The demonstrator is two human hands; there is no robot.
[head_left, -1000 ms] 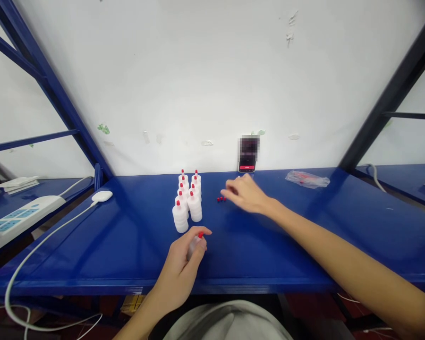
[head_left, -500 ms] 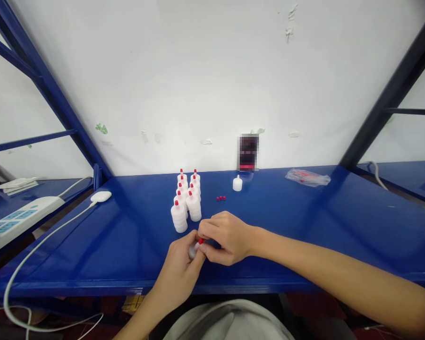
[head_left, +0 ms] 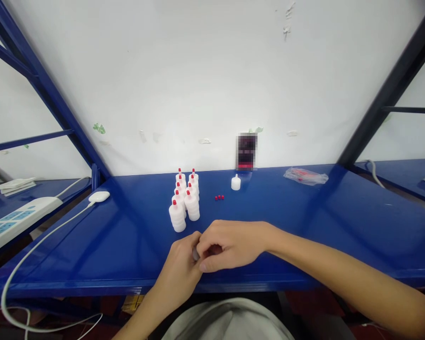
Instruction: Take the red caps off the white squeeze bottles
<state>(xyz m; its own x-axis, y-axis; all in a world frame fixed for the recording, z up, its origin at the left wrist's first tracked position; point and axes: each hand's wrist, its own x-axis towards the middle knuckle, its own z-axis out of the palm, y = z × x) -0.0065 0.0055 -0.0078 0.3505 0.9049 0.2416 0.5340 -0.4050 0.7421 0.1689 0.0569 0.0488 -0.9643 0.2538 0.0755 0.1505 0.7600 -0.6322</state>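
Observation:
Close to the table's front edge, my left hand [head_left: 180, 265] is wrapped round a small white squeeze bottle [head_left: 195, 255], of which only a sliver shows. My right hand [head_left: 228, 244] bends over the bottle's top with curled fingers, touching the left. Those fingers cover the red cap that showed between them a moment ago. Two rows of white bottles with red caps [head_left: 177, 217] stand just beyond my left hand. Several small things lie further back: three loose red caps [head_left: 219, 198] and, behind them, a white bottle without a cap [head_left: 235, 183].
A clear plastic bag with red pieces [head_left: 305, 176] lies at the back right of the blue table [head_left: 322, 226]. Against the wall leans a dark blurred panel [head_left: 246, 150]. On the left are a white device with a cable [head_left: 99, 196] and a power strip [head_left: 24, 219].
My right hand has rolled over the bottle's top, its wrist and thumb shifting, so the red cap is now hidden. My left hand stays around the bottle. The view has shifted slightly.

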